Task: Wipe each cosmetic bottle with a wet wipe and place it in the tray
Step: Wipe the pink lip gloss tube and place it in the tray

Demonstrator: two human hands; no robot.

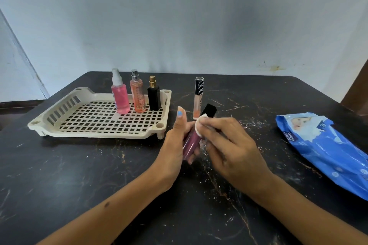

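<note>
My left hand (176, 141) grips a purple lip gloss tube (191, 143) with a black cap, tilted over the table. My right hand (229, 143) pinches a small white wet wipe (200, 125) and presses it against the tube's upper part. In the beige slotted tray (65, 119) at the left stand three bottles along its back right: a pink spray bottle (120, 95), an orange-pink spray bottle (137, 93) and a black bottle with a gold top (153, 95). A clear tube with a patterned cap (198, 98) stands upright on the table just right of the tray.
A blue pack of wet wipes (326, 149) lies at the right edge of the dark marbled table (99, 175). A pale wall rises behind the table. White specks dot the tabletop near my hands.
</note>
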